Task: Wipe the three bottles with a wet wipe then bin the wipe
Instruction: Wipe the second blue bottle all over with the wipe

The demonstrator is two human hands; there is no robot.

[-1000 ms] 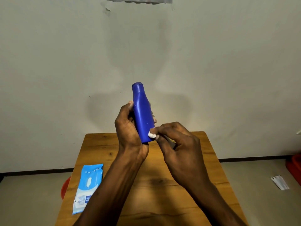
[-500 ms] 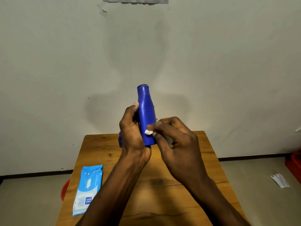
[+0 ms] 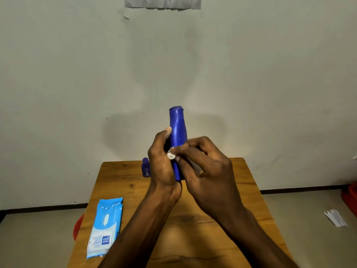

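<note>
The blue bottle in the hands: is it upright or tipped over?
Upright: the blue bottle is held above the table with its cap pointing up, leaning only slightly.

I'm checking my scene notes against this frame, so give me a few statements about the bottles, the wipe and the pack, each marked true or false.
1. The left hand holds the tall blue bottle upright above the wooden table. True.
2. The right hand is empty. False: its fingertips pinch a small white wet wipe against the bottle.
3. A small purple bottle stands at the table's far edge. True.
4. The wet wipe pack lies on the table's right side. False: it lies near the left edge.
5. Three bottles are visible. False: only two show.
</note>
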